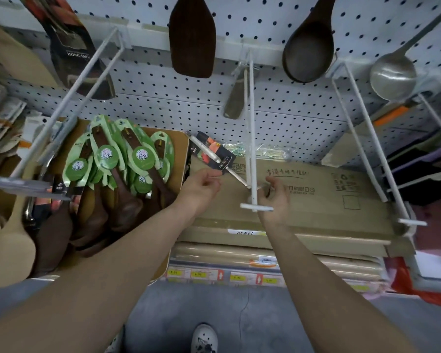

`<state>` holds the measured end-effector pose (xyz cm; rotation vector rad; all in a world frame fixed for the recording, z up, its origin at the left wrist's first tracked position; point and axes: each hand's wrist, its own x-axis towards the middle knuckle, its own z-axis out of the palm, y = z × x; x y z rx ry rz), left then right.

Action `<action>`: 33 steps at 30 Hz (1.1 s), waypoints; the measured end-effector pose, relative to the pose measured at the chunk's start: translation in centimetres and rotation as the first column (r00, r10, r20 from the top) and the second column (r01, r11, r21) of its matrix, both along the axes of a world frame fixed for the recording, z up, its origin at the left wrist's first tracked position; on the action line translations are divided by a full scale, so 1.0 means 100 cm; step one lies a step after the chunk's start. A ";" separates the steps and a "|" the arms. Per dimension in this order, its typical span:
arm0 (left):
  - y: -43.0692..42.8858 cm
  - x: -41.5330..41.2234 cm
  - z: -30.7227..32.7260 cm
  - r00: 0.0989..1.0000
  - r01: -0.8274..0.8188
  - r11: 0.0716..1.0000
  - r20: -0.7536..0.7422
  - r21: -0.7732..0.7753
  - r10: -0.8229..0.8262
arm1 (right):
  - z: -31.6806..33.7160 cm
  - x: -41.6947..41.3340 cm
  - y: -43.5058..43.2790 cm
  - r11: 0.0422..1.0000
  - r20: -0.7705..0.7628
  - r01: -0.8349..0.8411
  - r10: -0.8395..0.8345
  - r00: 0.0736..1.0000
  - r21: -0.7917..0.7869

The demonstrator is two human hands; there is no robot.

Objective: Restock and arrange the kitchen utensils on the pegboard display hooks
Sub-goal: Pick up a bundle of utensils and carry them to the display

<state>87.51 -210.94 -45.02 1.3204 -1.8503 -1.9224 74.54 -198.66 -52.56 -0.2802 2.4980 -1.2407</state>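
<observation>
My left grip [201, 186] pinches the near edge of the black card [223, 161] on a packaged steel utensil [204, 149]. The utensil slants over the far left corner of the cardboard box [341, 200], its near end reaching the middle hook [251, 149]. My right grip [275, 197] curls just beside that hook's front end; whether it holds anything I cannot tell. Green-carded spoons [117, 161] lie heaped in the carton [184, 149] at left, below the pegboard [290, 118].

Bare forearms [117, 250]; a white shoe [204, 337] with dark markings
</observation>
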 end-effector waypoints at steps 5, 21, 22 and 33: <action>0.011 0.020 0.016 0.999 0.020 0.999 0.040 -0.038 -0.019 | 0.031 0.026 0.003 0.988 -0.097 -0.134 0.142 0.985 0.081; 0.009 0.183 0.100 0.999 0.038 0.967 0.042 -0.250 -0.028 | 0.153 0.189 -0.007 0.812 -0.124 -0.557 0.579 0.806 0.173; 0.005 0.204 0.111 0.998 0.035 0.961 0.052 -0.274 -0.022 | 0.165 0.207 -0.013 0.796 -0.128 -0.577 0.601 0.789 0.180; -0.051 0.480 0.253 0.954 -0.173 0.725 0.069 -0.667 0.291 | 0.325 0.439 -0.123 0.537 -0.416 -0.827 0.799 0.435 0.165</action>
